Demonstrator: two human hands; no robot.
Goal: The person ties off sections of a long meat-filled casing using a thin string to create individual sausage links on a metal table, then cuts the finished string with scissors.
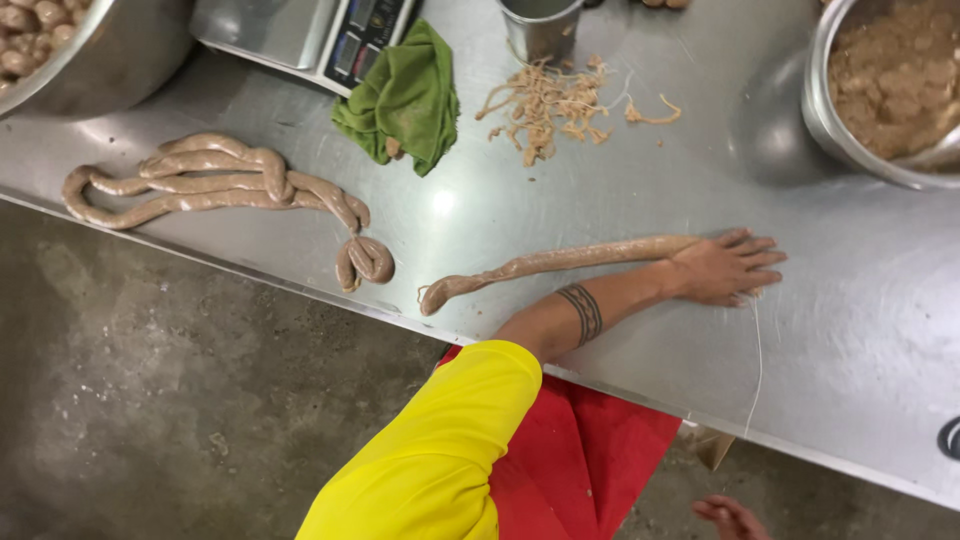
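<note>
One arm reaches far out across the front of the person. It has a yellow sleeve at the shoulder and a dark band drawn around the forearm. I cannot tell if it is the left or the right. The hand (727, 268) lies flat, palm down, fingers (765, 258) stretched out and a little apart. The other hand does not show.
</note>
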